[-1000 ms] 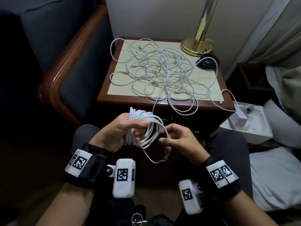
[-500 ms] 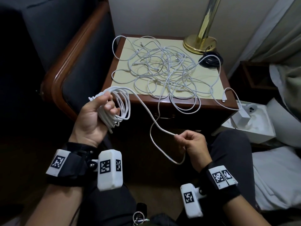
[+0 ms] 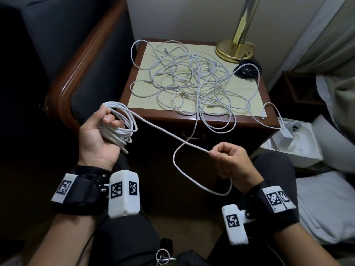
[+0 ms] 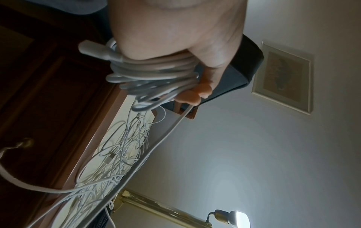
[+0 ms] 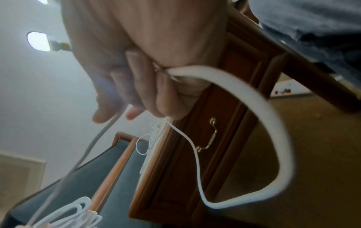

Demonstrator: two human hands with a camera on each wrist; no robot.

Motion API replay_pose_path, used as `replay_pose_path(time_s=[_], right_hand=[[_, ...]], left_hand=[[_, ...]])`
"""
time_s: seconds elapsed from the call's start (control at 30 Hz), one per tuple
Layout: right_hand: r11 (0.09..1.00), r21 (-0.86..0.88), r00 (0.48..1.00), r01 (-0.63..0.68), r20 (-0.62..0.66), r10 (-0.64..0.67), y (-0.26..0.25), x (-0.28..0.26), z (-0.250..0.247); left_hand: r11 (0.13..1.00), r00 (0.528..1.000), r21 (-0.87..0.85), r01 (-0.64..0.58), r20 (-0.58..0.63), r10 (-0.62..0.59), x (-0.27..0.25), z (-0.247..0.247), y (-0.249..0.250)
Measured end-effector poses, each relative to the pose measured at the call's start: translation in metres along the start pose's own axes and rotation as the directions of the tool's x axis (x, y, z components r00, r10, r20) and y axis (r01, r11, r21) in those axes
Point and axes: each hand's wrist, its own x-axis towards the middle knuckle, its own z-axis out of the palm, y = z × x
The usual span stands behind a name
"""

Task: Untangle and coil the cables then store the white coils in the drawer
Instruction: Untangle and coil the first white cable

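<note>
Nearby: white cable tangle (image 3: 192, 81) covers nightstand (image 3: 201, 120); brass lamp base (image 3: 235, 51) behind.

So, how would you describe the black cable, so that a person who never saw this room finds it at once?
Start at the wooden nightstand between the armchair and the bed, and look at its far right corner, beside the brass lamp base. There the black cable lies in a small round coil, with one white cable crossing over it. It is the only dark cable; all the others are white.
</note>
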Motion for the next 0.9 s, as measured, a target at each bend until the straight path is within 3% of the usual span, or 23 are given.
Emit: replay_pose_path(time_s=[0.17, 0.23, 0.3, 0.33, 0.43, 0.57, 0.67, 0.77, 0.9], right_hand=[[0.971, -0.220, 0.985, 0.094, -0.123, -0.123, 0.007, 0.004, 0.000], [0.880, -0.462, 0.962, 0.113, -0.171, -0.214, 0.012, 0.007, -0.001], [0.780, -0.620, 0.963, 0.081, -0.154, -0.222, 0.015, 0.006, 0.003], [0.776, -0.626, 0.970, 0.070, -0.140, -0.201, 0.017, 0.005, 0.006], [0.885, -0.465, 0.997, 0.003, -0.066, -0.038, 0.014, -0.002, 0.016], [0.850, -0.527, 0.997, -0.002, 0.067, 0.044, 0.001, -0.007, 0.027], [0.821, -0.571, 0.990, -0.008, 0.111, 0.087, -0.005, -0.008, 0.032], [0.861, -0.509, 0.980, 0.008, 0.175, 0.095, -0.012, -0.011, 0.039], [0.936, -0.350, 0.997, 0.034, 0.082, -0.006, -0.017, -0.012, 0.039]], left_hand=[[1.000, 1.000, 0.014, 0.001, -0.020, -0.001, -0.005, 0.004, -0.007], [1.000, 1.000, 0.024, 0.008, -0.025, -0.008, -0.007, 0.008, -0.010], [0.999, 1.000, 0.035, 0.011, -0.019, -0.011, -0.009, 0.011, -0.013], [0.999, 1.000, 0.040, 0.009, -0.015, -0.008, -0.008, 0.011, -0.016], [0.986, 0.999, 0.162, -0.050, -0.007, 0.051, -0.011, 0.015, -0.026], [0.808, 0.984, 0.562, -0.179, 0.112, 0.140, -0.021, 0.023, -0.041], [0.755, 0.985, 0.642, -0.133, 0.169, 0.030, -0.026, 0.030, -0.049], [0.668, 0.972, 0.739, -0.080, 0.207, -0.113, -0.033, 0.033, -0.056], [0.623, 0.932, 0.781, 0.032, 0.202, -0.300, -0.042, 0.030, -0.060]])
